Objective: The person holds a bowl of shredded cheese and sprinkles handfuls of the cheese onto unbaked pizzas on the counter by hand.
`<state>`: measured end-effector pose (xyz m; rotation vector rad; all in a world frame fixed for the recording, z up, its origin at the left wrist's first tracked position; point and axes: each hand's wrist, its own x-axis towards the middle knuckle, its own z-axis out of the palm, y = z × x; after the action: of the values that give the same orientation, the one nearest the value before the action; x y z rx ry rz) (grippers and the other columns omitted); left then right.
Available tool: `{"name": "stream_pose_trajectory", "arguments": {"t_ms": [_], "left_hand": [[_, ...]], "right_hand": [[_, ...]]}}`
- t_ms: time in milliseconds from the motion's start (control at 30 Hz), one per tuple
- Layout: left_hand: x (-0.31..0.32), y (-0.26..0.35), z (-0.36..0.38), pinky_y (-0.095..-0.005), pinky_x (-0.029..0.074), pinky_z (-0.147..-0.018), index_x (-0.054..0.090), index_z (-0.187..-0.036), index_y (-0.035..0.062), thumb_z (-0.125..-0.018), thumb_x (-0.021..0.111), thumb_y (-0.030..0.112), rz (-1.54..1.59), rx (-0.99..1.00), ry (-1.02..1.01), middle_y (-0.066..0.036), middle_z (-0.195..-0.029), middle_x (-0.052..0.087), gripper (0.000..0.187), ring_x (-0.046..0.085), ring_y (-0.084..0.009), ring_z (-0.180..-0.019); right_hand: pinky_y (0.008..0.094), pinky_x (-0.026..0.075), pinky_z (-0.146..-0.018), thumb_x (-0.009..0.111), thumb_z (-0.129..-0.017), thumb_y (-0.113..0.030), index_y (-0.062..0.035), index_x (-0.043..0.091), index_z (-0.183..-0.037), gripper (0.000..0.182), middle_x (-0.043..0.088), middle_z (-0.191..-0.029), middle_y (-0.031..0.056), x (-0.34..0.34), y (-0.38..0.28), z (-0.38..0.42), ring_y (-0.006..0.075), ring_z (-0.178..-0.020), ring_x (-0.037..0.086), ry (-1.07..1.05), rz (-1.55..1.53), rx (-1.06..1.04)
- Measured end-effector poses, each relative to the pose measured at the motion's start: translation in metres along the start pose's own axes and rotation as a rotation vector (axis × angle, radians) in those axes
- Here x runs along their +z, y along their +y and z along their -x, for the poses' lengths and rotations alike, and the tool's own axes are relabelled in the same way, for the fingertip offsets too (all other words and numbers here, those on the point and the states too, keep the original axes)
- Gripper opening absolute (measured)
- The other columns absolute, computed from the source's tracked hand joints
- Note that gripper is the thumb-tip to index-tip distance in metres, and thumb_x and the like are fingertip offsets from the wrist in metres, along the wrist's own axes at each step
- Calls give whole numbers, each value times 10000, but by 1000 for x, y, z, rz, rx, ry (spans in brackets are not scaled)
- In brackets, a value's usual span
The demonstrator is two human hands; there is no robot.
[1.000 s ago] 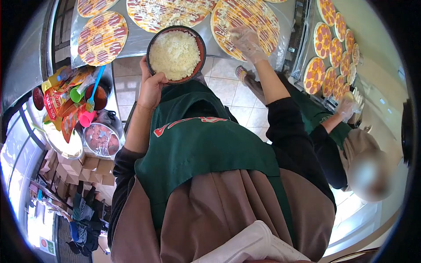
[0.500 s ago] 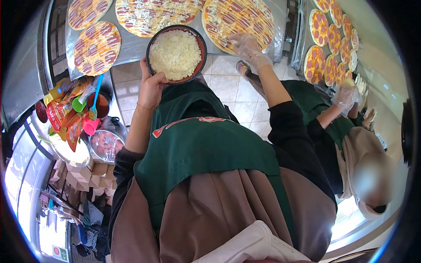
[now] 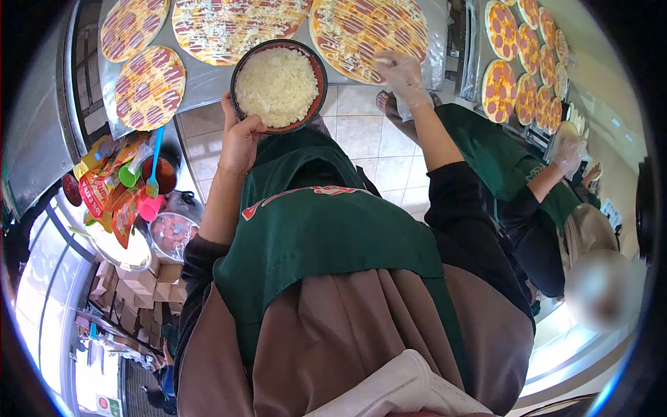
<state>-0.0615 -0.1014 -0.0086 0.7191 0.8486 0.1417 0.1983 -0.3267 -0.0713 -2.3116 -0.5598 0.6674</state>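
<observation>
My bare left hand (image 3: 242,137) grips the near rim of a dark bowl (image 3: 324,87), its thumb over the edge. White crumbled cheese (image 3: 276,86) fills the bowl. In a clear plastic glove, my right hand (image 3: 403,75) hovers over the near right edge of a large pizza (image 3: 361,35); its fingers are pinched together, and whatever they hold is too small to make out. A second large pizza (image 3: 236,31), with sauce stripes and white crumbs, lies beyond the bowl. Two smaller pizzas, one of them nearer (image 3: 149,89), lie at the left.
At left stand a red sauce pot (image 3: 165,174) with a blue utensil, a pink cup (image 3: 150,208), sauce packets (image 3: 104,191) and a bowl of sliced meat (image 3: 172,233). A co-worker's gloved hand (image 3: 570,153) is at right, near a rack of pizzas (image 3: 500,90).
My right hand has moved slightly right and lifted off the pizza, fingers drawn together. The view has shifted a little. The co-worker has moved to the right.
</observation>
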Motion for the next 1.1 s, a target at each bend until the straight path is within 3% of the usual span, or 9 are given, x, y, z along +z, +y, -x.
{"name": "stream_pose_trajectory", "arguments": {"t_ms": [267,333,367,433,767,867,967,1033,1100], "left_hand": [[5,4,-1,-217,393,-549,258,-1274,138,-682,436,-91,4,-12,-12,-60,-1032,452,659,474,-110,-734],[10,8,-1,-214,383,-540,262,-1267,145,-681,430,-97,8,-10,-5,-58,-1028,454,656,474,-112,-721],[9,8,-2,-214,383,-540,262,-1267,145,-681,430,-97,4,-13,-11,-58,-1028,454,656,474,-112,-721],[6,8,-4,-216,384,-542,250,-1269,149,-681,428,-98,-1,-8,-39,-66,-1026,455,662,478,-122,-720],[11,15,-14,-282,468,-662,223,-1288,144,-686,411,-112,19,-42,-85,-84,-1042,460,681,515,-160,-784],[18,17,-15,-280,464,-658,232,-1288,135,-687,409,-118,25,-26,-68,-83,-1053,460,676,508,-161,-797],[23,20,-14,-269,455,-660,248,-1282,128,-689,409,-120,-6,-60,-64,-77,-1057,459,663,499,-155,-802],[26,19,-15,-259,447,-653,252,-1284,129,-691,411,-120,0,-61,-85,-72,-1053,457,663,492,-147,-792],[25,16,-18,-255,445,-650,257,-1282,129,-691,413,-121,10,-56,-82,-71,-1051,458,660,490,-143,-790]], "right_hand": [[248,478,-711,694,-680,-101,-15,669,-942,276,635,-918,97,1,26,16,150,-788,595,392,-466,420],[240,481,-696,688,-681,-84,6,650,-969,304,634,-926,102,6,64,28,171,-771,603,290,499,-245],[240,481,-696,688,-681,-84,6,650,-969,304,634,-926,102,16,73,30,171,-771,603,295,500,-240],[226,506,-712,707,-712,-59,11,619,-956,269,595,-1028,88,40,70,30,146,-844,617,411,-783,248],[248,492,-603,653,-699,-13,69,572,-998,321,628,-839,121,43,28,30,143,-696,603,662,-982,527],[246,491,-603,665,-711,-15,59,571,-989,303,624,-828,108,43,61,28,133,-685,595,650,-438,310],[238,482,-587,675,-706,-24,49,569,-974,298,616,-802,82,32,32,35,118,-666,586,779,-815,487],[224,472,-601,688,-689,-61,29,591,-939,284,612,-805,59,22,32,41,106,-686,584,397,-833,533],[220,466,-609,670,-706,-76,12,599,-928,250,611,-813,51,42,46,37,101,-695,580,441,-907,511]]}}
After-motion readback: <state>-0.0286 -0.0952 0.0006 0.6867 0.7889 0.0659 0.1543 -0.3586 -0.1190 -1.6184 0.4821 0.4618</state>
